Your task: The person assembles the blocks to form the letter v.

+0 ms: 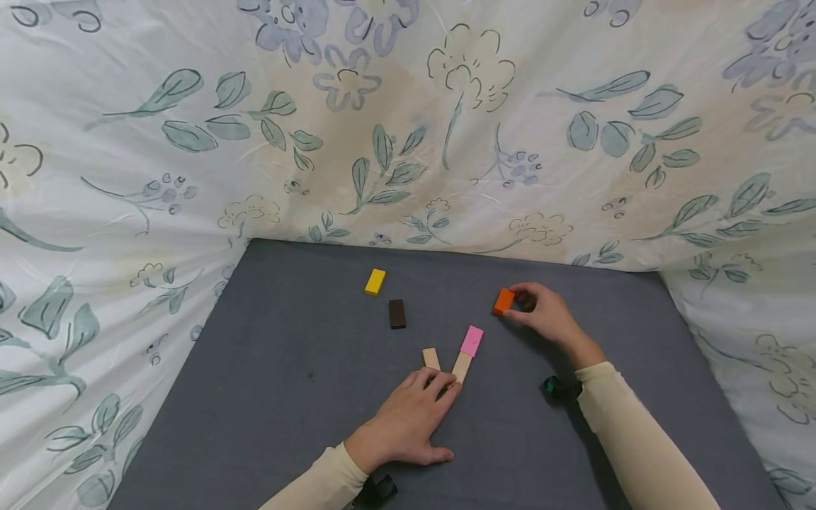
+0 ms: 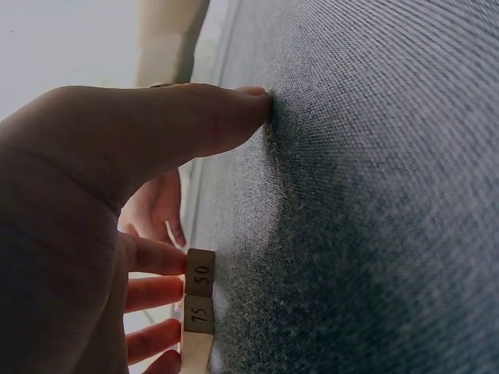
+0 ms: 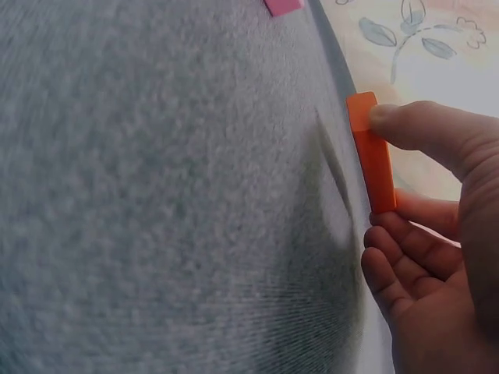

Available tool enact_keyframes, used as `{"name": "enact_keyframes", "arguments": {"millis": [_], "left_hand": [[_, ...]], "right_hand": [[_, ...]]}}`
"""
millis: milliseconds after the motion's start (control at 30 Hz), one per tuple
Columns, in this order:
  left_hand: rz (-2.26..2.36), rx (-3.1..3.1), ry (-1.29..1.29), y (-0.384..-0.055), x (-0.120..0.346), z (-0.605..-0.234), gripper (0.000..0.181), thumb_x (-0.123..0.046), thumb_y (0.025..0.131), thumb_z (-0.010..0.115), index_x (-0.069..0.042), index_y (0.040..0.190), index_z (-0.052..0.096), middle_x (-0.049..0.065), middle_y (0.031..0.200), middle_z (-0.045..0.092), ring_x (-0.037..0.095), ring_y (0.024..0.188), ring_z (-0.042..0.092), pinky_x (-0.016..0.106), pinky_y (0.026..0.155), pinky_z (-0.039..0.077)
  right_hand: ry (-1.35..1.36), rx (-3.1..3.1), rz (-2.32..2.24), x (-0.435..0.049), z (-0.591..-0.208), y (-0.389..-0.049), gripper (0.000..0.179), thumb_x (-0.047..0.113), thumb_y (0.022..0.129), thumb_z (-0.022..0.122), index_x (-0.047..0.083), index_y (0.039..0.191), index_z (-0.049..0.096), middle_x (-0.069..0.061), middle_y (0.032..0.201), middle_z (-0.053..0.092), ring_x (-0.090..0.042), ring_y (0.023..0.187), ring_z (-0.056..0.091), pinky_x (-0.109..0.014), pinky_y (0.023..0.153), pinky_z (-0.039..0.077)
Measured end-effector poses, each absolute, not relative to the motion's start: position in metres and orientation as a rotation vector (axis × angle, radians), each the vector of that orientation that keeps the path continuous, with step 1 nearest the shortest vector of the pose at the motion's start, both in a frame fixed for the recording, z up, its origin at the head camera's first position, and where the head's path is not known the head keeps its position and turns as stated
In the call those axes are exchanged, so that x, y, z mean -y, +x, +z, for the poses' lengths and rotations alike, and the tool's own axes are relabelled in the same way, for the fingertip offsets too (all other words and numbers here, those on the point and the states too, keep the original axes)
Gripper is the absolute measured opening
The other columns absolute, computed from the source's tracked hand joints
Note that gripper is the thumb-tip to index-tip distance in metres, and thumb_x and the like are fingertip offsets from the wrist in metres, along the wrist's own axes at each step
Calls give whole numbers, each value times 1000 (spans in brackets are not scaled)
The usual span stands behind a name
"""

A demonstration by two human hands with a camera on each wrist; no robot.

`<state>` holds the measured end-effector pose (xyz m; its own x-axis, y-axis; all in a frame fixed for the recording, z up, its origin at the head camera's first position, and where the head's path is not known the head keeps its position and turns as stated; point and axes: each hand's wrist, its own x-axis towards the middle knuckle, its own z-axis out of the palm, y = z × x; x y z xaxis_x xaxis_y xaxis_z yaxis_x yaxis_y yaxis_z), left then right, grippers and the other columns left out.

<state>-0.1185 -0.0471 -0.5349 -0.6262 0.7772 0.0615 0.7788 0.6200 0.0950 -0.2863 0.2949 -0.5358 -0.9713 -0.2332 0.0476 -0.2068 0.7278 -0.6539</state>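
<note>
We see the right hand [image 1: 551, 315] pinching the orange block [image 1: 503, 302] in a narrow grip, beyond and right of the pink block [image 1: 472, 341] on the grey counter [image 1: 255, 389], while the left hand [image 1: 408, 418], its grip wide, touches the pale wooden blocks [image 1: 431, 358].

Matt woven grey cloth [image 1: 255, 397], smooth orange block [image 3: 376, 173], bare wooden blocks [image 1: 462, 365], floral fabric [image 1: 395, 106]
</note>
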Motion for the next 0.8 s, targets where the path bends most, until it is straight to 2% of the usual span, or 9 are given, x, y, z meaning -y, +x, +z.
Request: {"name": "enact_keyframes", "arguments": {"millis": [800], "left_hand": [[-163,2810,-1337,-119,47,-538,100,-77,84,77,-15,159,53,2,154,48,23,136,45,43,119,40]], "right_hand": [[-418,-2893,-1097,-273,-523,-273,62,29,93,89,0,141,64,-21,129,67,-40,111,65,-61,98,54]]}}
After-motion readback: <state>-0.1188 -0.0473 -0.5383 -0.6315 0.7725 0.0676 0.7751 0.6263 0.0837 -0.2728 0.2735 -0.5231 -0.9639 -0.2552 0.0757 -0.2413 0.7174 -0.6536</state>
